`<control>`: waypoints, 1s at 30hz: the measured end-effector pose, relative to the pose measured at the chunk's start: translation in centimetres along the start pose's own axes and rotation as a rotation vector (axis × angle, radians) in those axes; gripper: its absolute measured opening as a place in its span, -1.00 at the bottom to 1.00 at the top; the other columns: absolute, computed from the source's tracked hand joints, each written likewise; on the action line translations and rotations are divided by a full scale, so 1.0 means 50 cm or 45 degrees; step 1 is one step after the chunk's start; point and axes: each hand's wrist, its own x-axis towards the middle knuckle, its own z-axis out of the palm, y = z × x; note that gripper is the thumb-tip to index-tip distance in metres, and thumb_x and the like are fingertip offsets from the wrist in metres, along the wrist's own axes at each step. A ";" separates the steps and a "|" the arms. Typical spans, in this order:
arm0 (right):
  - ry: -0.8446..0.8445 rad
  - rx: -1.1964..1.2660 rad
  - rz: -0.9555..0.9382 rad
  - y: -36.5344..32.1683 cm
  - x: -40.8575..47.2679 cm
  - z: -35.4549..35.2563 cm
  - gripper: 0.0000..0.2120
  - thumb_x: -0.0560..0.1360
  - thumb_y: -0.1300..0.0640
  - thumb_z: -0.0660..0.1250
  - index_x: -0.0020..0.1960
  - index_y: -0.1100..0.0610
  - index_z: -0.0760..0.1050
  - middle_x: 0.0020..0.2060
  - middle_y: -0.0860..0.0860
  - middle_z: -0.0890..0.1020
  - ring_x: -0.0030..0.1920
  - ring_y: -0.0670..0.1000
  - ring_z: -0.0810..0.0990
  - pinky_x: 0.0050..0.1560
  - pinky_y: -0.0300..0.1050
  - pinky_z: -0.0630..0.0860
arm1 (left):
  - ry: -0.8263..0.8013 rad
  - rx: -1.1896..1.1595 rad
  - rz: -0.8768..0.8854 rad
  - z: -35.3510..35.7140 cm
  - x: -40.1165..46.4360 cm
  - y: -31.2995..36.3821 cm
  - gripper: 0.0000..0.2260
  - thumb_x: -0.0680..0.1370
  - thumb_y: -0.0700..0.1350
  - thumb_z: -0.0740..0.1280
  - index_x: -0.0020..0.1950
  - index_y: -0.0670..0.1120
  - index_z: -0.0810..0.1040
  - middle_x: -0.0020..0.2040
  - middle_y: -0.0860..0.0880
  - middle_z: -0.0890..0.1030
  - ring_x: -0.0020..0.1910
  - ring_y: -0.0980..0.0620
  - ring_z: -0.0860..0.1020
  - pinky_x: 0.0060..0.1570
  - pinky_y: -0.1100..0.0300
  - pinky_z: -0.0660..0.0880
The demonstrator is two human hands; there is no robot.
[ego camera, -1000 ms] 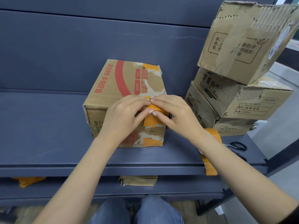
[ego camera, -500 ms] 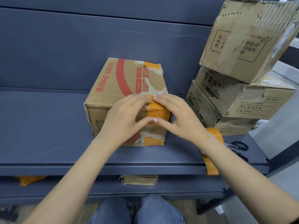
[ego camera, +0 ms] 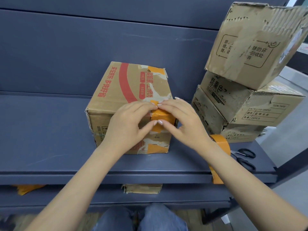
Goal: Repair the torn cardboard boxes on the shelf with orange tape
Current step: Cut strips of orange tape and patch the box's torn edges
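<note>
A worn brown cardboard box with red print (ego camera: 128, 97) sits mid-shelf on the dark blue metal shelf (ego camera: 50, 147). Both hands press a strip of orange tape (ego camera: 162, 115) over its near top edge: the left hand (ego camera: 128, 125) and the right hand (ego camera: 185, 120) lie with fingers fairly straight, fingertips meeting on the strip. An orange tape roll (ego camera: 220, 144) stands near the right wrist, black scissors (ego camera: 245, 158) just beyond. Three torn cardboard boxes (ego camera: 250, 90) are stacked at the right.
</note>
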 end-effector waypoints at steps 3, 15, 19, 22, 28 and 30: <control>0.079 0.030 -0.069 0.005 0.002 0.013 -0.75 0.53 0.18 0.41 0.17 0.25 0.61 0.13 0.10 0.65 0.19 0.06 0.59 0.34 0.09 0.42 | 0.117 -0.080 -0.012 0.005 0.000 0.001 -0.84 0.52 -0.08 0.39 0.06 -0.09 0.66 0.05 0.03 0.67 0.09 0.06 0.59 0.13 0.20 0.45; 0.070 0.176 0.005 0.013 0.010 0.007 -0.79 0.50 0.18 0.42 0.10 0.24 0.65 0.05 0.08 0.68 0.12 0.01 0.61 0.24 -0.10 0.49 | 0.162 0.043 0.061 0.012 -0.002 0.002 -0.87 0.53 -0.14 0.37 0.03 -0.14 0.65 -0.03 -0.02 0.67 0.00 0.00 0.59 0.05 0.18 0.44; 0.082 0.174 -0.014 0.022 0.008 0.007 -0.78 0.49 0.19 0.42 0.09 0.26 0.65 0.06 0.10 0.67 0.13 0.00 0.60 0.25 -0.07 0.50 | 0.149 -0.001 0.034 0.006 -0.002 -0.007 -0.83 0.53 -0.12 0.38 0.05 -0.17 0.65 0.02 -0.04 0.67 0.06 0.03 0.58 0.11 0.19 0.47; 0.165 0.123 -0.040 0.020 0.005 0.017 -0.83 0.48 0.20 0.44 0.03 0.25 0.67 0.01 0.10 0.70 0.09 0.03 0.65 0.20 0.00 0.54 | 0.200 0.000 0.047 0.016 -0.003 -0.005 -0.90 0.52 -0.17 0.40 -0.05 -0.19 0.66 -0.05 -0.04 0.68 -0.01 -0.01 0.61 0.05 0.13 0.51; 0.131 0.243 0.177 -0.004 -0.014 0.019 -0.69 0.51 0.16 0.39 0.23 0.23 0.57 0.22 0.04 0.59 0.30 -0.01 0.52 0.40 -0.09 0.37 | 0.088 0.054 -0.004 0.006 0.001 0.007 -0.86 0.54 -0.11 0.33 -0.03 -0.16 0.61 -0.05 -0.04 0.64 -0.03 -0.03 0.56 0.00 0.15 0.45; 0.158 0.290 0.329 -0.018 -0.032 0.022 -0.56 0.51 0.13 0.41 0.36 0.20 0.46 0.35 0.01 0.48 0.41 -0.04 0.40 0.44 -0.14 0.29 | 0.017 0.007 -0.023 -0.003 0.000 0.006 -0.79 0.55 -0.05 0.31 0.07 -0.14 0.60 0.02 -0.03 0.63 0.04 0.02 0.55 0.07 0.19 0.44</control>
